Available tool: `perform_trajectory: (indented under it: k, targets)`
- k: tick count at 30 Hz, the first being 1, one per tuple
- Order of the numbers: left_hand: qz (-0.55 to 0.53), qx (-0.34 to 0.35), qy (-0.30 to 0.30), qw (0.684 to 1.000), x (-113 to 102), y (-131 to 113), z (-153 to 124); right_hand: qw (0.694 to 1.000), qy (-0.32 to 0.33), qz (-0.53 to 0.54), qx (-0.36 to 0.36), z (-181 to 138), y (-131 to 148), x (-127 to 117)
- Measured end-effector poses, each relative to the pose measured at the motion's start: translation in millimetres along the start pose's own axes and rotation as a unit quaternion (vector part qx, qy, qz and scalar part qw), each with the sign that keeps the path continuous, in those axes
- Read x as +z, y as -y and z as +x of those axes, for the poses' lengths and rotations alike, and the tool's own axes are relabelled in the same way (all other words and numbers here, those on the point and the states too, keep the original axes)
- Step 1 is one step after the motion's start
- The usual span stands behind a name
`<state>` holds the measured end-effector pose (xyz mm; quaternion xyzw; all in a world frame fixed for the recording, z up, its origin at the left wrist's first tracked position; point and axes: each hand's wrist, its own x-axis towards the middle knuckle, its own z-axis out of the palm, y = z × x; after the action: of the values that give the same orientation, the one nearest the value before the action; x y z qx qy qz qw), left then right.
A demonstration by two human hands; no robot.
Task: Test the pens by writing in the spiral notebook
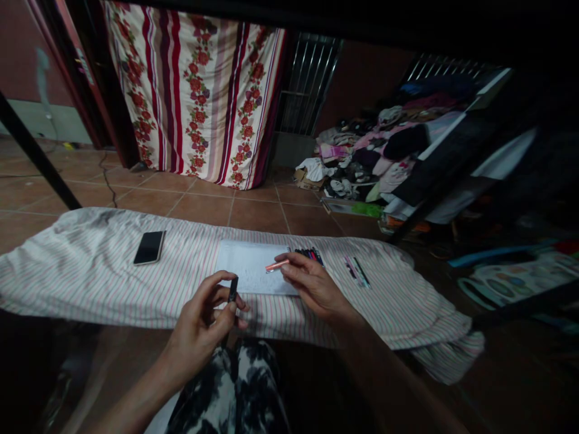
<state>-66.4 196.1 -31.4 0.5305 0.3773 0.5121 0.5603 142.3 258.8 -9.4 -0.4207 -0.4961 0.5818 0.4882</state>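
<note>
My left hand (210,310) pinches a small black stick (233,289) upright between thumb and forefinger, above the near edge of the bed cover. My right hand (314,283) holds a short orange-pink tube (277,266) with a shiny, clear-looking side, tilted over the white spiral notebook (251,259). I cannot make out the exact kind of either thing. The notebook lies open, with faint marks on its page. A row of dark and pink pen-like sticks (310,254) lies at its right edge, partly behind my right hand.
A dark-screened phone (149,248) lies left on the striped cloth (190,238). Several thin sticks (357,272) lie to the right. Beyond are a tiled floor (257,211), a flowered curtain (199,96) and a heap of clothes (371,150). Dark poles stand at both sides.
</note>
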Motion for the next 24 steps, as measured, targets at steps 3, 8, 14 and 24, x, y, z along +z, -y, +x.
perform_trajectory:
  k: [3,8,14,24]
  targets:
    - [-0.001,0.01,0.028,1.0,2.9,-2.2,-5.0,0.999,0.033,0.01,0.004,-12.8,16.2,8.4]
    - [-0.02,0.038,0.058,0.997,11.5,-7.5,-14.5,0.996,0.075,-0.018,-0.047,-28.6,37.0,20.9]
    - [-0.043,0.043,0.076,0.995,17.7,-17.0,-22.6,0.988,0.079,-0.055,-0.119,-39.3,52.5,37.0]
    - [-0.054,0.049,0.088,0.993,19.2,-24.5,-28.9,0.982,0.056,-0.101,-0.147,-45.9,59.5,55.2]
